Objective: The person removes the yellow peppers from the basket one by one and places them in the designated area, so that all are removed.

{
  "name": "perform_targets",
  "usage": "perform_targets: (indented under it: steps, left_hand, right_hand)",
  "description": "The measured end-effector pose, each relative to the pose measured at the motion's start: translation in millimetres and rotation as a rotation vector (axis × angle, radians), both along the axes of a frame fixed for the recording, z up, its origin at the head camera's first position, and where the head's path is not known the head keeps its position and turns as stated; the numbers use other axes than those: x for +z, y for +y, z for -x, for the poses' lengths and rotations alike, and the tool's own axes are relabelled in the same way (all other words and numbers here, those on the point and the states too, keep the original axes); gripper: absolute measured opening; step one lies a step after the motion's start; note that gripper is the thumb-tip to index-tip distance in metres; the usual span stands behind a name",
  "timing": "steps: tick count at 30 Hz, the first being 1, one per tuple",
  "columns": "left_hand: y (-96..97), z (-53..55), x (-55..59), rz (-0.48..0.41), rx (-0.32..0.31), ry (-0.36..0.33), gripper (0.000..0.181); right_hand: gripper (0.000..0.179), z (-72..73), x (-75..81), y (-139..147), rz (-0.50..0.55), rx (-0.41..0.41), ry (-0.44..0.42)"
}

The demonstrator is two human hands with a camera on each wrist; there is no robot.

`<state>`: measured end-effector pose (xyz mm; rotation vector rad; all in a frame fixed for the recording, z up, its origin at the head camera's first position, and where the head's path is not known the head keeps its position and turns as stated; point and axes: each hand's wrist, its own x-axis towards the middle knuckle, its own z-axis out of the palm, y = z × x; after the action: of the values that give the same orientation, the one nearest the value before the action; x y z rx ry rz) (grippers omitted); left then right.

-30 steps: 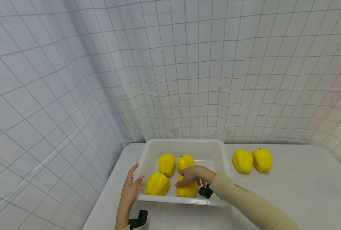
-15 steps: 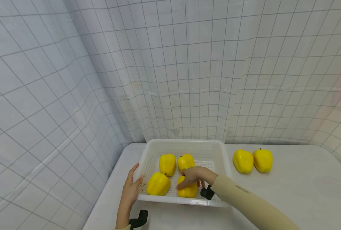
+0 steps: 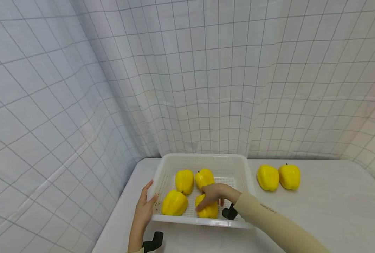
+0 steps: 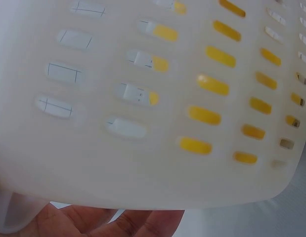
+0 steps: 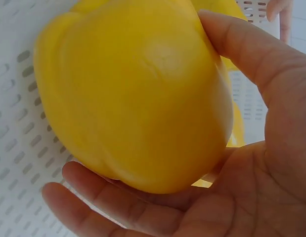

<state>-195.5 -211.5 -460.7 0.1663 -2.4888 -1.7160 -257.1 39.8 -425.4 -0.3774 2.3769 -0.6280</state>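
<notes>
In the head view a white perforated plastic basket (image 3: 203, 220) sits on the table with several yellow bell peppers inside. My right hand (image 3: 217, 193) reaches into it and holds the front right bell pepper (image 3: 210, 212), thumb on one side and fingers around the other. The right wrist view shows this bell pepper (image 5: 138, 98) close up, resting between thumb and curled fingers. At the basket's left side, my left hand (image 3: 144, 209) grips the rim. Seen from the left wrist, its fingers (image 4: 138, 222) curl past the edge of the basket wall (image 4: 93, 163); part of that hand is out of frame.
Three other bell peppers lie in the basket: front left (image 3: 174, 203), back left (image 3: 185, 181) and back right (image 3: 204, 178). Two more bell peppers (image 3: 267, 177) (image 3: 289, 176) stand together on the white table (image 3: 326, 203), right of the basket. A gridded white curtain (image 3: 206, 88) hangs behind.
My right thumb has slid slightly down the front right bell pepper, and fewer fingertips show beyond it. The left hand and the other peppers stay put.
</notes>
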Motion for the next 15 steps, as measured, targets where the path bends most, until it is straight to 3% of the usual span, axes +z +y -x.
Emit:
perform_targets:
  steps: [15]
  left_hand:
    - [-0.7,0.6,0.2,0.014,0.010,-0.004,0.056]
  right_hand:
    - [0.071,4.5,-9.2,6.3,0.042,0.007,0.004]
